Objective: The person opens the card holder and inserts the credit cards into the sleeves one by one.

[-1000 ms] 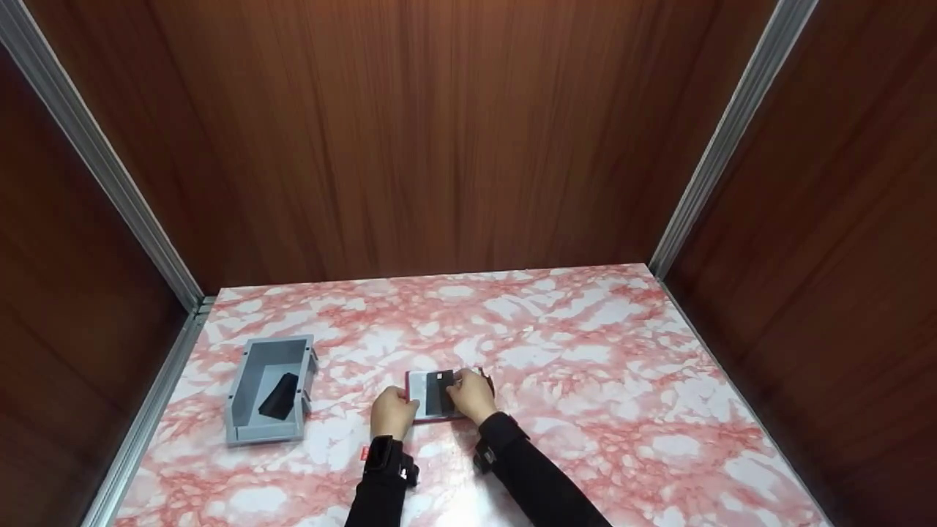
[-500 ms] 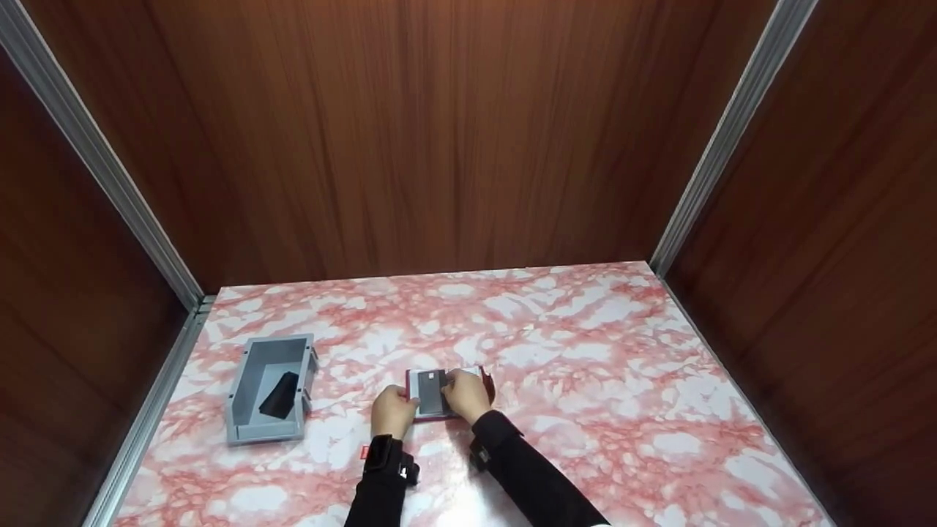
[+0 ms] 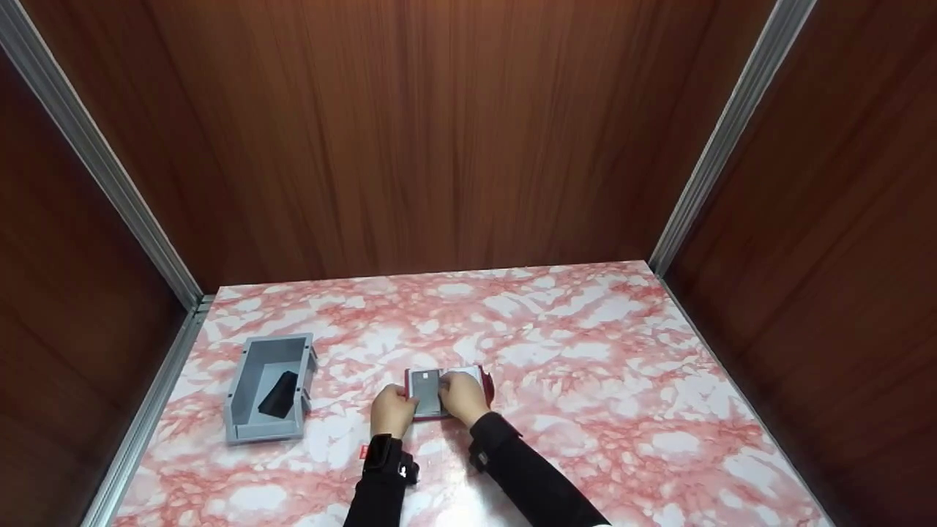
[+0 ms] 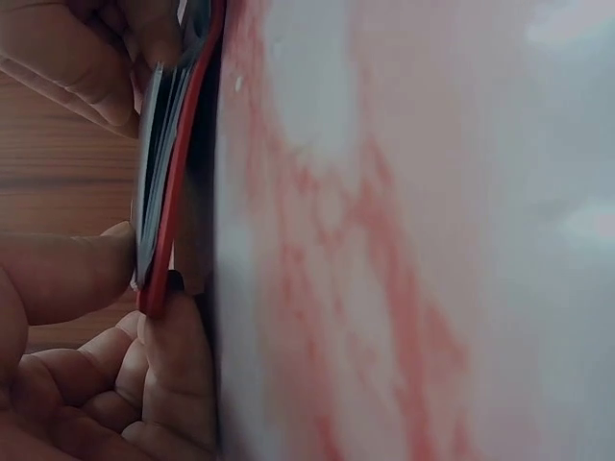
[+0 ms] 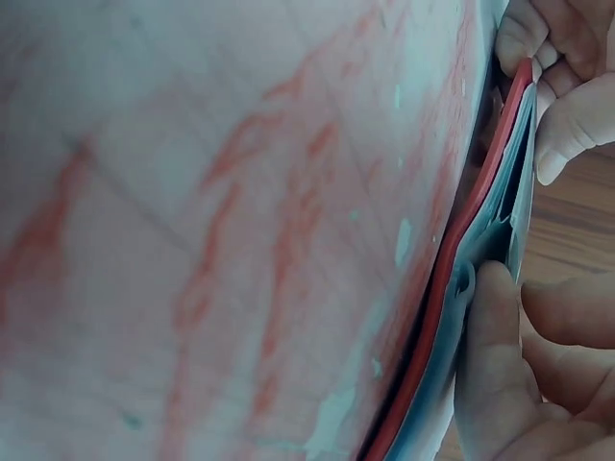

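A red card holder (image 3: 475, 374) with clear plastic sleeves lies opened out on the marbled table. A dark card (image 3: 426, 392) with a small pale chip sits in its left sleeve and looks grey through the plastic. My left hand (image 3: 392, 411) grips the holder's left edge, thumb on the sleeves and fingers beneath the red cover (image 4: 171, 206). My right hand (image 3: 466, 398) pinches at the card's right edge, by the fold. In the right wrist view its thumb (image 5: 495, 307) reaches under the edge of the stacked sleeves (image 5: 519, 178), with the index finger (image 5: 569, 309) on the other side.
A grey plastic bin (image 3: 236, 395) stands to the left with a black, flat-looking object (image 3: 279, 395) inside. Beside my left wrist lies a small red tag (image 3: 364, 451). Brown wood-grain panels (image 3: 454, 146) enclose the table at the back and both sides.
My right hand has moved left, and the card has slid left with it, its black uncovered part passing under the clear sleeve. The left hand has stayed in place on the holder.
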`<state>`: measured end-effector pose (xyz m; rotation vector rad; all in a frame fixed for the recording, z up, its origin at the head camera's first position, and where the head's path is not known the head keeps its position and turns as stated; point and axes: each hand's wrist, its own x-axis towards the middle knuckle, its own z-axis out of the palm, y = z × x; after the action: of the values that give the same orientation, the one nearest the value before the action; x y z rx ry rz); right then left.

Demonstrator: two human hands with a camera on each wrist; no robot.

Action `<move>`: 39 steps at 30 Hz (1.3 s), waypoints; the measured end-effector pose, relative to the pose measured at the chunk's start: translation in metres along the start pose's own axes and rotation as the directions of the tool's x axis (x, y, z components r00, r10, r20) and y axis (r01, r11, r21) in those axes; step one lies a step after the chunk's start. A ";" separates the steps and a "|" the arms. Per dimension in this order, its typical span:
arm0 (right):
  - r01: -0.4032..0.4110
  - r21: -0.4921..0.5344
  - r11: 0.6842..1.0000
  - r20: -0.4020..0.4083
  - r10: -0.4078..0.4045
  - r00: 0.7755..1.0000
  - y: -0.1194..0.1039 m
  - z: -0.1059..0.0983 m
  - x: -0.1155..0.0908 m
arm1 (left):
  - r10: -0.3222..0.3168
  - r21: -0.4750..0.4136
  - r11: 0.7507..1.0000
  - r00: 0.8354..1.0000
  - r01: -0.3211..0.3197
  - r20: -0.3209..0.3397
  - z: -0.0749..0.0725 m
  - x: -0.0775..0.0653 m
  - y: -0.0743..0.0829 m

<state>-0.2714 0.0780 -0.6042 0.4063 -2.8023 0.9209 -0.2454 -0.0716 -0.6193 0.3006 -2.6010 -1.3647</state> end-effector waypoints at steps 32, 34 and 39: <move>0.073 -0.126 0.989 -0.196 -0.097 0.976 0.034 -0.018 0.007 | 0.019 0.003 1.000 0.999 -0.019 -0.028 0.002 0.001 -0.003; 0.085 -0.140 0.986 -0.192 -0.111 0.975 0.035 -0.018 0.006 | 0.012 0.001 1.000 1.000 -0.012 -0.025 0.002 0.001 -0.003; 0.098 -0.176 0.979 -0.174 -0.129 0.976 0.038 -0.019 0.005 | 0.006 -0.001 1.000 1.000 -0.006 -0.023 0.002 0.001 -0.002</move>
<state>-0.2862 0.1181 -0.6095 0.4292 -2.6304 0.6573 -0.2466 -0.0718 -0.6222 0.3064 -2.5801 -1.3526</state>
